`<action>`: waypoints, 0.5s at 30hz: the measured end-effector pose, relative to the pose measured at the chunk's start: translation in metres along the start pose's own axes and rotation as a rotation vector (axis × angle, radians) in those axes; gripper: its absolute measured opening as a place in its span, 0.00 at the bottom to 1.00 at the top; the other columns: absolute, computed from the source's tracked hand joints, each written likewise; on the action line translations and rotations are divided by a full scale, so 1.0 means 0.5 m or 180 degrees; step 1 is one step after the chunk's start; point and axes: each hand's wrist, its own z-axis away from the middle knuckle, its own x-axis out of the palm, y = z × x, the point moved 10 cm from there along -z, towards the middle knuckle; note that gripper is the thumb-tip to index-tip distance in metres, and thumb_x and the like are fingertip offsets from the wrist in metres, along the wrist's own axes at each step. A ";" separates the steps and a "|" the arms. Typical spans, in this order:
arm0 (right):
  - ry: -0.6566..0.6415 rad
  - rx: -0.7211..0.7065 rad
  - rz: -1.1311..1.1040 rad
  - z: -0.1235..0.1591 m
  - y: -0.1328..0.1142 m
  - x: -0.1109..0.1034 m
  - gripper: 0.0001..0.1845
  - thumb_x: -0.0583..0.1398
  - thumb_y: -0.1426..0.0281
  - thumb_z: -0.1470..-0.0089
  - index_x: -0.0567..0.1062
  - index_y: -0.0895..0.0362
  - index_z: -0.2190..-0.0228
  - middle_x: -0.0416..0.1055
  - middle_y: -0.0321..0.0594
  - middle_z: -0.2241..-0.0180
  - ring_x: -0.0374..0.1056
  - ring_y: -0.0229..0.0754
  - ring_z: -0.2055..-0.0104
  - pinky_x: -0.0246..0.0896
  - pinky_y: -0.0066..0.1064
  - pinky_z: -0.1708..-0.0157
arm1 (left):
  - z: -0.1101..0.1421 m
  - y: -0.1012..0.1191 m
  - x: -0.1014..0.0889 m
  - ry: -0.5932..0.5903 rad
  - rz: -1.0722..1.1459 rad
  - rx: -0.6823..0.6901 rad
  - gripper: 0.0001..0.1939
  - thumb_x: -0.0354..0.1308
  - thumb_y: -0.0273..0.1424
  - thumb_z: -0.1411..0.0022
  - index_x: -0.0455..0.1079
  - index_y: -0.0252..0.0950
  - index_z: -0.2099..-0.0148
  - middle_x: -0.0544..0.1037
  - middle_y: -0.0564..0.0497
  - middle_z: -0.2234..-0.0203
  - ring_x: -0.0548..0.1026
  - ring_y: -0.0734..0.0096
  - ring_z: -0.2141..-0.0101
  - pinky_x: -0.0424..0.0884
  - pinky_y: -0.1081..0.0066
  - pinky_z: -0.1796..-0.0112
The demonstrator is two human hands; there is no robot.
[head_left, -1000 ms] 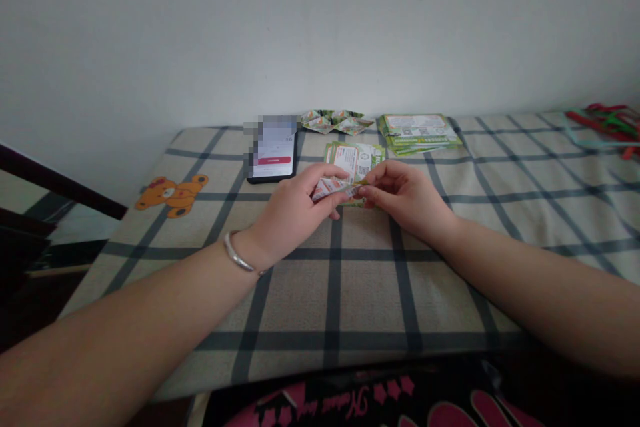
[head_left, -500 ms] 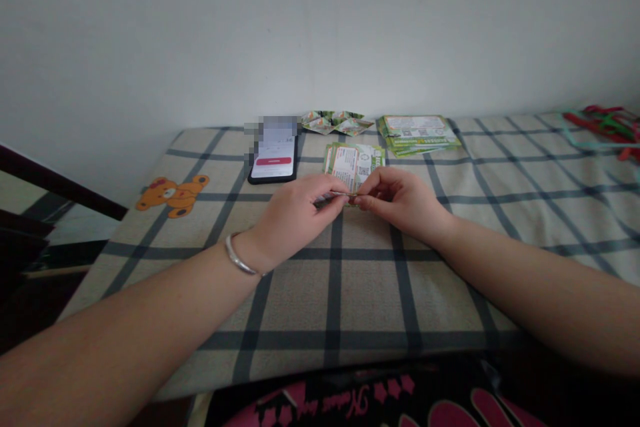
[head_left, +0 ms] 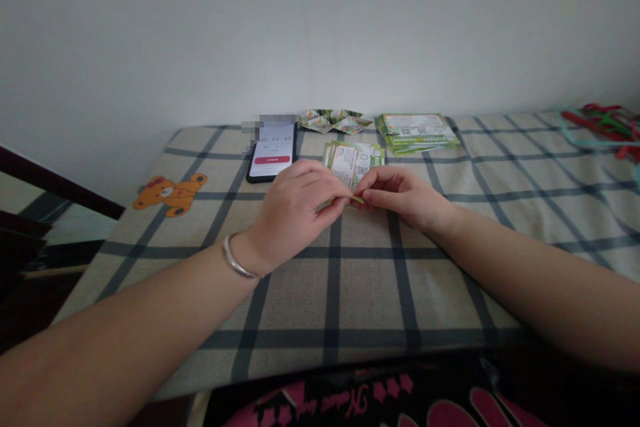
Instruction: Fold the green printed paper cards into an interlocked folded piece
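My left hand (head_left: 307,213) is closed, thumb and fingers pinching a small folded piece of printed paper (head_left: 357,199). Only a thin green edge of the paper shows between my hands; the rest is hidden by the fingers. From the other side, my right hand (head_left: 397,195) pinches the same piece with thumb and forefinger. Just behind the fingers lies a small stack of green and white printed cards (head_left: 350,159), partly covered by my left hand. Several folded pieces (head_left: 335,121) of similar print lie in a cluster near the wall.
A phone (head_left: 273,153) showing a running timer lies left of the cards. A larger card stack (head_left: 417,133) is at the back right. A bear cutout (head_left: 173,195) lies on the checked cloth (head_left: 367,293). Red and green strips (head_left: 607,123) sit at the far right.
The folded paper's printed face, visible a second ago, has turned so only a thin edge shows. My left hand has rolled over it, its back now higher. The stacks have not moved.
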 end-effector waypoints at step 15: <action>0.0264 -0.0287 0.0801 0.008 -0.017 0.003 0.05 0.64 0.72 0.53 0.71 0.57 0.73 0.70 0.32 0.75 0.63 0.32 0.74 0.58 0.26 0.75 | 0.002 -0.009 0.003 0.0044 -0.0013 -0.0242 0.03 0.60 0.25 0.39 0.74 0.35 0.66 0.79 0.51 0.71 0.75 0.64 0.61 0.70 0.63 0.58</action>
